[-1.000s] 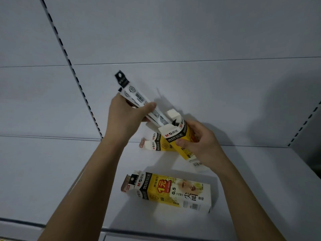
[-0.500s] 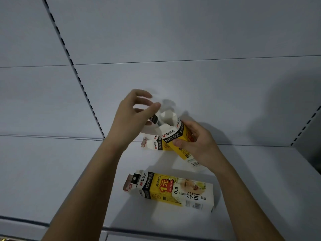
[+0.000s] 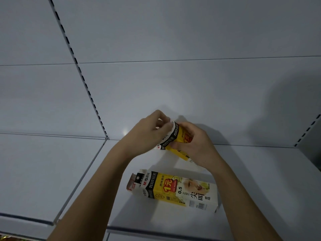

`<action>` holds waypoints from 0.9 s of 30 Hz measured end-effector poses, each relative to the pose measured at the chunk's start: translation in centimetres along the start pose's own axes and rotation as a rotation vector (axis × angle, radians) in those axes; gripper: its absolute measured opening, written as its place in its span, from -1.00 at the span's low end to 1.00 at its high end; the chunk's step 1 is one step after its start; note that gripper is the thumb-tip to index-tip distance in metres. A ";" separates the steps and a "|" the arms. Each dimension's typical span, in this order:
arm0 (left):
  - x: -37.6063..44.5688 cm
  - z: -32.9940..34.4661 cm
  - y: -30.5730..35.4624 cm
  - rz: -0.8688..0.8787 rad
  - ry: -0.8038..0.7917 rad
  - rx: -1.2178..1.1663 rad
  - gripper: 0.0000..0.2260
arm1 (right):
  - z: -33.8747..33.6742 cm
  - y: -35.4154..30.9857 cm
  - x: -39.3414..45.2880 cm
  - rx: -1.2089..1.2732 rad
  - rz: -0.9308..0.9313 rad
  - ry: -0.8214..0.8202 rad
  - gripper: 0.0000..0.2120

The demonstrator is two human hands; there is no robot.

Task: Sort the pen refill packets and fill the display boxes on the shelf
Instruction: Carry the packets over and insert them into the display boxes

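Gone from view since the earlier frames: the black-and-white refill packets that the left hand (image 3: 147,131) was feeding into the held display box (image 3: 175,136), presumably now inside it; that hand has dropped onto the box's open top, where a white flap shows. Item one, held display box: yellow, black and white carton, tilted, raised just above the shelf (image 3: 260,180) near the back panel (image 3: 173,84). Left-hand grip: fingers curled over the top end, pinching or pressing the flap; exact contact is blurred. Right hand (image 3: 196,145) grip: fingers wrapped round the yellow body, holding it steady. Item two, second display box (image 3: 173,189): same print, lying flat on its side on the shelf, nearer the front edge, between the two forearms, touched by neither hand; top end points left, with a reddish tab showing. Item three, a further yellow carton edge (image 3: 178,152): partly hidden beneath the hands, identity uncertain. Handling, as judged: thin card, light, crushable under a tight squeeze; glossy print likely a little slippery; flaps crease easily. Best held round the mid-body across the broad faces, flap worked with fingertips only. Packets inside are probably loose and may slide out if the open end tips downward.
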State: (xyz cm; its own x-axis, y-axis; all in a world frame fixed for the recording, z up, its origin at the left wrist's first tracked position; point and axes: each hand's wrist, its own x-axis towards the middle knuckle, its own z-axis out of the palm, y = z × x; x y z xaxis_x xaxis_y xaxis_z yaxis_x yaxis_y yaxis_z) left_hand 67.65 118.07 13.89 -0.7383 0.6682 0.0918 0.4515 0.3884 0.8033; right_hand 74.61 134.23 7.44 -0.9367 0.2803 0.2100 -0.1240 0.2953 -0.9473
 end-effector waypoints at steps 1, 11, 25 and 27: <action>0.0 0.3 -0.1 -0.015 -0.059 -0.016 -0.84 | 0.1 -0.1 0.0 0.002 0.006 -0.002 -0.54; 0.6 0.6 -6.5 -0.056 -0.127 0.295 -0.75 | -0.7 1.2 -0.1 -0.451 0.166 -0.268 -0.49; -7.8 -3.7 -8.5 -0.314 0.280 0.715 -0.55 | 2.1 -2.3 -0.7 -0.622 -0.091 -0.214 -0.70; -11.1 -5.1 -9.4 -0.391 0.346 0.707 -0.52 | 4.2 -3.8 -1.1 -0.555 -0.135 -0.280 -0.70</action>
State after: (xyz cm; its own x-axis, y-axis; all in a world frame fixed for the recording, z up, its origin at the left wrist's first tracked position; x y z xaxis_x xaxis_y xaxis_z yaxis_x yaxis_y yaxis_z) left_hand 69.05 103.74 8.30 -0.9638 0.2197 0.1514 0.2543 0.9279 0.2727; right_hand 74.73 128.94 9.74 -0.9841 -0.0204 0.1765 -0.1296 0.7619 -0.6346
